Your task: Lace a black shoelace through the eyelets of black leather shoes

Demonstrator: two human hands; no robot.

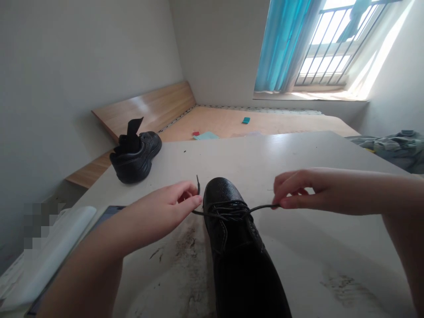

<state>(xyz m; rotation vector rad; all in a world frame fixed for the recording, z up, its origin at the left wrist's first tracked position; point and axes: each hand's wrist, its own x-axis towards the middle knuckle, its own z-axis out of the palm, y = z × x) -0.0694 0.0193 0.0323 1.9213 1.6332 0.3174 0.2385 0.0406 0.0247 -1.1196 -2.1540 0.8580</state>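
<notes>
A black leather shoe rests on the white table, toe pointing away from me, with a black trouser leg or sock rising from it toward me. Its dark shoelace is drawn out to both sides across the laced front. My left hand pinches one lace end at the shoe's left, and the tip sticks up past the fingers. To the right, my right hand grips the other end between thumb and fingers, with the lace stretched nearly straight. Both hands are apart from the leather itself.
A second black shoe with dark cloth in it stands at the table's far left. A tablet-like device and a white roll lie at left. Beyond the table is a bed; piled clothes sit at right.
</notes>
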